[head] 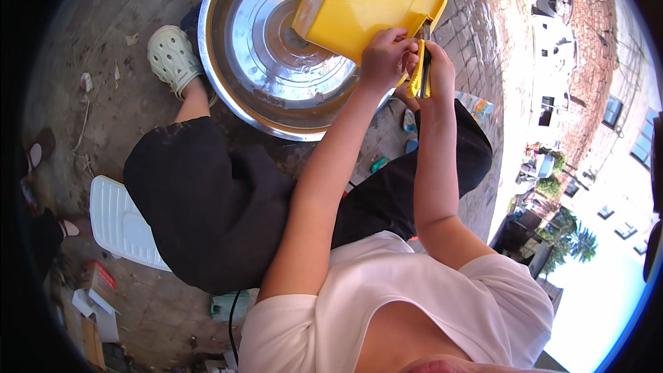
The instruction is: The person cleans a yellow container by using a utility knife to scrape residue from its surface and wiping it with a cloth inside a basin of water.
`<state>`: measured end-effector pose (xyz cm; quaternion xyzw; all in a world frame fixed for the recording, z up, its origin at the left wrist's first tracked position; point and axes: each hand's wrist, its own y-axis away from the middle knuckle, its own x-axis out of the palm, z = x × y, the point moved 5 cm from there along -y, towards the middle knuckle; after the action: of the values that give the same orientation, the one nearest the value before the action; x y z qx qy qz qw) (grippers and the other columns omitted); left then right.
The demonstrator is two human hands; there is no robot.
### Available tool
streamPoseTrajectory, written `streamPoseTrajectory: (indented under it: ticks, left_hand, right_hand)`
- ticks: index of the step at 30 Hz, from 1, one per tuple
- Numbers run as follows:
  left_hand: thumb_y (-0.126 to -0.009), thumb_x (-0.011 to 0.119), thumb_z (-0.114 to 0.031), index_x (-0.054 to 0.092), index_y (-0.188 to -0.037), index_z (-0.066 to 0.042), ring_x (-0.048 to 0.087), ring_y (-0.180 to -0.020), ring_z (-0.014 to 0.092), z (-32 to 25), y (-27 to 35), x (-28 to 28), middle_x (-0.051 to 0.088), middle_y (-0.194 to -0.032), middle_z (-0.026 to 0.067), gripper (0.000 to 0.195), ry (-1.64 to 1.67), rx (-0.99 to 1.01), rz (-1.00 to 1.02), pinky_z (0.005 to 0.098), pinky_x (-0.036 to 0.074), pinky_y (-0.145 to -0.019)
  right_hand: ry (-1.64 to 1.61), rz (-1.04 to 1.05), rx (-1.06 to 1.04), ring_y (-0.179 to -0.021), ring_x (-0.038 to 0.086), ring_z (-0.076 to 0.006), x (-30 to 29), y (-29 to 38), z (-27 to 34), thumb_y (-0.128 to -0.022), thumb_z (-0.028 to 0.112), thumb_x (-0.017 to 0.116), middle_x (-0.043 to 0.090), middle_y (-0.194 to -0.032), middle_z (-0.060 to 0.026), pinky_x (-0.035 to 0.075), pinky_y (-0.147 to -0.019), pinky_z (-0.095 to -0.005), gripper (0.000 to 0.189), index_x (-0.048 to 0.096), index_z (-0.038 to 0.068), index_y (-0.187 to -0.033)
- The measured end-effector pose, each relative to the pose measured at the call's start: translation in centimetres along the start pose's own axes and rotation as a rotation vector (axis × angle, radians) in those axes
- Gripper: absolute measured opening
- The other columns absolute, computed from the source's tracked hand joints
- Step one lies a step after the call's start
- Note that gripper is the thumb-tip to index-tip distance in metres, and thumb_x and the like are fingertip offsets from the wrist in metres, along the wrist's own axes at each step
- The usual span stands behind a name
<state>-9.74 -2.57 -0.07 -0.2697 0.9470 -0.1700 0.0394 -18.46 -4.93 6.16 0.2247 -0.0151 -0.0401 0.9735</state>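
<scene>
A yellow plastic bin [370,2], roughly rectangular and tilted, lies over the right part of a wide, shiny metal basin [215,57]. My left hand [384,59] is against the bin's near side, its fingers curled close to my right hand; whether they grip anything is hidden. In my right hand [439,70] is a narrow yellow-and-dark handled tool [418,75] with a ridged yellow edge, standing close to the bin's rim. A slim brownish metallic piece [426,28] shows just above it; I cannot tell if the two are joined.
The basin stands on the ground between my feet, near a pale clog [173,59]. A white plastic stool [121,223] is beside my left leg. Boxes [98,285] and scraps lie at the lower left, where another person's foot [67,228] shows. A black cable [231,321] runs below.
</scene>
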Motion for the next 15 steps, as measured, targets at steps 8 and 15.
streamPoseTrajectory:
  ticks: [8, 15]
  left_hand:
    - [-0.082, 0.070, -0.018, 0.071, -0.093, -0.005, 0.065, -0.087, 0.026, -0.1, -0.1, 0.1, 0.067, -0.098, 0.0070, 0.017, 0.072, -0.029, -0.015, 0.0336, 0.054, -0.077]
    - [-0.084, 0.070, -0.026, 0.073, -0.090, -0.009, 0.065, -0.084, 0.024, 0.2, -0.3, 0.0, 0.066, -0.091, 0.0060, 0.018, 0.138, -0.040, -0.046, 0.0333, 0.053, -0.072]
  right_hand:
    - [-0.465, 0.046, 0.280, -0.055, 0.054, -0.0160, 0.7, -0.8, -1.0, -0.097, 0.015, 0.040, 0.056, -0.073, -0.0080, 0.051, -0.048, -0.0263, 0.020, 0.047, -0.003, -0.094]
    - [-0.705, 0.093, 0.404, -0.059, 0.055, -0.0143, 1.3, -0.8, -1.2, -0.097, 0.015, 0.038, 0.055, -0.076, -0.0062, 0.052, -0.055, -0.0255, 0.020, 0.047, -0.002, -0.093]
